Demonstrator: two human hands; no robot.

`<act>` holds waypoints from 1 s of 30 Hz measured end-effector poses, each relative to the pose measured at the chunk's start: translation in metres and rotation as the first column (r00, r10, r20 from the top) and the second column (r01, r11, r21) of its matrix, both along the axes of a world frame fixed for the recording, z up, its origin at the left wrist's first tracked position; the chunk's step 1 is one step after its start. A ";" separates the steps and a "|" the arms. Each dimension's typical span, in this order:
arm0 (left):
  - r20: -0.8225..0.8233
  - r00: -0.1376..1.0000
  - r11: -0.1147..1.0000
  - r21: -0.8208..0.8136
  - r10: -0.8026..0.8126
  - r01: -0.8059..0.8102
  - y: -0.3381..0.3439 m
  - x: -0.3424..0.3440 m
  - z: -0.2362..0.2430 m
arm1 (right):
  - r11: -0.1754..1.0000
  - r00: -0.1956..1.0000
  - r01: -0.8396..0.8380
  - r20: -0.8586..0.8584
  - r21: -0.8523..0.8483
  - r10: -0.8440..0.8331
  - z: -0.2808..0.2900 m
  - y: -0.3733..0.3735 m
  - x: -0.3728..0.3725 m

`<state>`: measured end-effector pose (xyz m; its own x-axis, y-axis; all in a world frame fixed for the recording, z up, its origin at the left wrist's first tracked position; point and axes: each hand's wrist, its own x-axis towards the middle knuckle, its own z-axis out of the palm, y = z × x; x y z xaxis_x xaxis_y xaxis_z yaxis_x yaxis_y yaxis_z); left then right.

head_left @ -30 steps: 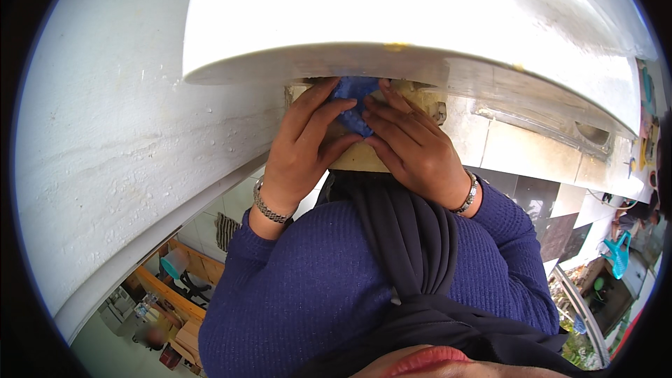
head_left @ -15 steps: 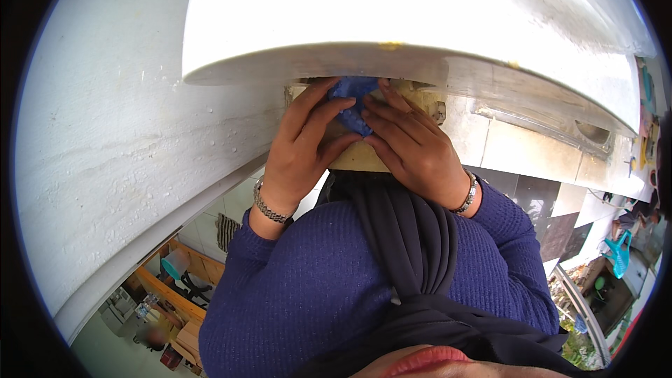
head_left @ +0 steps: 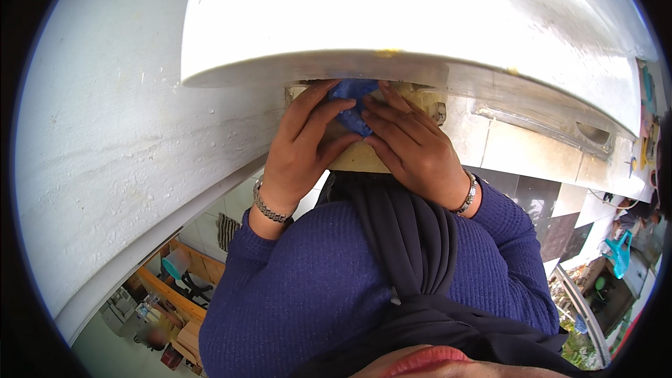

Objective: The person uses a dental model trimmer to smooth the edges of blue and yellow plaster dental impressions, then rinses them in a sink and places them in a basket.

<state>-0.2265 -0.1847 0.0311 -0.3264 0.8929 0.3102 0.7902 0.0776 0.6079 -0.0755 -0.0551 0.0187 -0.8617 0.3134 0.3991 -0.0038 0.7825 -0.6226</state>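
Between my hands is a crumpled blue plastic sheet or bag [head_left: 353, 112], its far end lost behind the lower edge of a big white panel-like body [head_left: 392, 14]. My left hand [head_left: 302, 129] grips its left side, with curled fingers and the thumb at the near edge. From the right, my right hand [head_left: 409, 129] presses fingertips and thumb on the same plastic. Both thumbs nearly meet at its near corner. The fingertips farthest from me reach up to the white body's edge, and whatever lies inside the plastic is hidden.
A pale ledge [head_left: 357, 161] runs beneath my hands. A white wall [head_left: 133, 98] with water drops stands close on the left. Tiled surface [head_left: 532, 147] stretches to the right. Farther off are a turquoise plastic thing [head_left: 618, 252] and wooden furniture [head_left: 168, 297].
The white body's edge sits slightly lower in the picture. My hands keep the same hold on the blue plastic.
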 end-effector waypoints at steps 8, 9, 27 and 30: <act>0.002 1.000 1.000 -0.005 0.001 -0.001 0.000 0.000 0.000 | 1.000 1.000 0.005 -0.004 0.007 -0.005 0.000 0.000 0.000; 0.005 1.000 1.000 -0.007 0.002 -0.002 0.000 0.000 0.000 | 1.000 1.000 0.004 -0.003 0.007 -0.004 0.000 0.000 0.000; 0.013 0.999 0.999 -0.031 -0.036 0.037 0.000 -0.005 0.002 | 1.000 1.000 0.024 -0.019 0.015 -0.024 0.000 -0.002 -0.001; 0.013 0.999 0.999 -0.031 -0.032 0.032 0.000 -0.004 0.003 | 1.000 1.000 0.022 -0.014 0.014 -0.022 0.001 -0.002 -0.001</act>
